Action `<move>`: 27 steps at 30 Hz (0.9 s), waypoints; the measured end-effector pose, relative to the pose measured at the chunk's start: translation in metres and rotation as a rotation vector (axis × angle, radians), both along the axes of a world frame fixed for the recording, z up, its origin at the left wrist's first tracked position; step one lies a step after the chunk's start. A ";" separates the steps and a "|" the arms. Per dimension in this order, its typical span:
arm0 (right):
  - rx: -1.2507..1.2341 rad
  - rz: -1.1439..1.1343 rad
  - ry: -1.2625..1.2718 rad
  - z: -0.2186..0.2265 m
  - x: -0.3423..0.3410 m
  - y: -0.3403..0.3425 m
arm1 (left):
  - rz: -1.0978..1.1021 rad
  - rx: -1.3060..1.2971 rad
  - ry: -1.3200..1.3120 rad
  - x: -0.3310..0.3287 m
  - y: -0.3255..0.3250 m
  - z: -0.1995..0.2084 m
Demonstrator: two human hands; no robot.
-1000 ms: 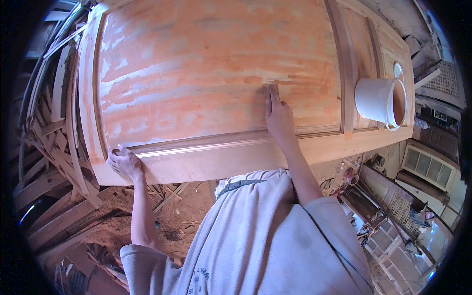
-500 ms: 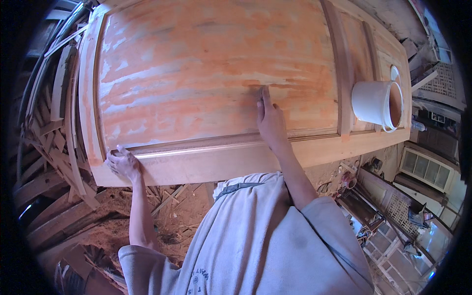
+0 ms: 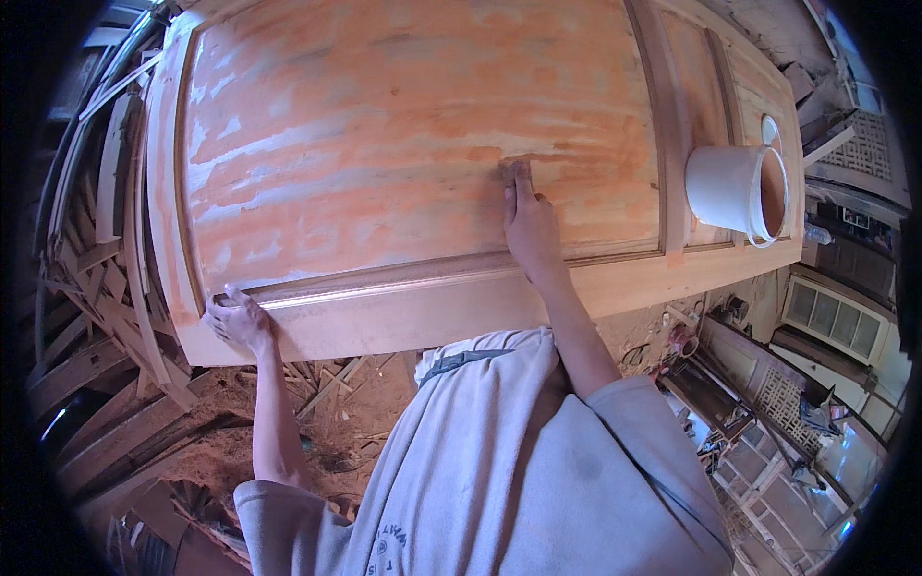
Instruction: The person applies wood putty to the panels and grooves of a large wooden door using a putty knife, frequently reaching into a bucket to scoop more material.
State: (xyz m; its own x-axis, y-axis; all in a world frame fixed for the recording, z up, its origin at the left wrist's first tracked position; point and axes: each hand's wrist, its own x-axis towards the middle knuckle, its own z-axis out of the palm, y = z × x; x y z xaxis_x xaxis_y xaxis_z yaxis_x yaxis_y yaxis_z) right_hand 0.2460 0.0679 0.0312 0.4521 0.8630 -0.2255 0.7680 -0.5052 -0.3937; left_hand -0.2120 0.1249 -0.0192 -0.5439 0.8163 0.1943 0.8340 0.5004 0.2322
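A large wooden panelled door lies flat in front of me, its wide panel streaked with orange filler and pale patches. My right hand is over the panel, right of its middle. Its fingers are closed on a small flat dark piece, pressed to the surface; the fingers partly hide it, so its exact kind is unclear. My left hand rests on the door's near left corner, its fingers bent but apart, over the frame and moulding. I see nothing held there.
A white bucket with orange-brown inside stands on the door's right part. Stacked boards and offcuts fill the left side. Sawdust and wood scraps cover the floor below. Windowed frames and clutter stand at right.
My right hand has moved slightly away from me with the dark piece, along the panel. The left hand stays at the corner. The view has shifted a little.
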 end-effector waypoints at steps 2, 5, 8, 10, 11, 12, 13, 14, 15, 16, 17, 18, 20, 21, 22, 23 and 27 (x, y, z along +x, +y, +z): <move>-0.056 0.040 0.024 0.005 0.004 0.001 | -0.004 0.019 -0.016 -0.002 -0.001 -0.001; -0.086 0.052 0.065 0.019 -0.001 0.011 | -0.002 0.013 0.013 -0.007 -0.002 -0.003; 0.010 0.023 0.050 0.000 -0.013 0.011 | -0.023 -0.033 -0.028 0.000 0.001 0.001; 0.095 0.028 0.010 -0.009 -0.012 0.010 | -0.006 -0.006 -0.035 0.001 0.000 0.001; -0.025 0.015 0.051 0.004 -0.015 0.012 | -0.001 -0.002 -0.036 -0.001 -0.001 0.000; -0.147 0.002 0.092 0.012 -0.018 0.012 | -0.001 0.002 -0.038 -0.003 -0.002 -0.001; -0.143 0.007 0.091 0.010 -0.018 0.009 | -0.001 0.006 -0.040 -0.005 -0.003 -0.003; -0.088 0.049 0.072 0.008 -0.017 0.005 | -0.003 0.009 -0.039 -0.005 -0.002 -0.004; -0.033 0.092 0.054 0.005 -0.017 0.002 | -0.006 0.018 -0.020 -0.004 -0.001 -0.005; -0.030 0.091 0.056 0.002 -0.016 0.006 | -0.009 0.027 0.000 -0.004 0.000 -0.006; -0.007 0.062 0.047 0.000 -0.016 0.010 | -0.015 0.018 0.002 -0.002 0.000 -0.005; 0.016 0.034 0.037 0.000 -0.017 0.011 | -0.032 0.014 0.007 0.000 0.000 -0.003; -0.094 0.065 0.107 0.011 -0.014 0.009 | -0.038 0.017 0.010 -0.004 -0.002 -0.004; -0.200 0.097 0.172 0.020 -0.009 0.011 | -0.024 0.023 0.028 -0.008 -0.003 -0.007; -0.196 0.105 0.168 0.029 0.000 0.013 | -0.010 0.029 0.046 -0.012 -0.004 -0.010; -0.138 0.226 0.137 0.036 0.014 0.015 | -0.011 0.031 0.038 -0.007 -0.001 -0.009; -0.105 0.515 0.011 0.028 0.057 0.039 | -0.023 0.013 -0.021 0.001 -0.001 0.000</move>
State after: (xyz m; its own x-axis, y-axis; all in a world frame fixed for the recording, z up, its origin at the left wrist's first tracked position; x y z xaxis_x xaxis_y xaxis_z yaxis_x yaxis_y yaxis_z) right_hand 0.3035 0.1070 0.0597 -0.0276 0.9454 -0.3247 0.9232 -0.1005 -0.3710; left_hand -0.2112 0.1241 -0.0189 -0.5292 0.8260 0.1939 0.8401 0.4781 0.2562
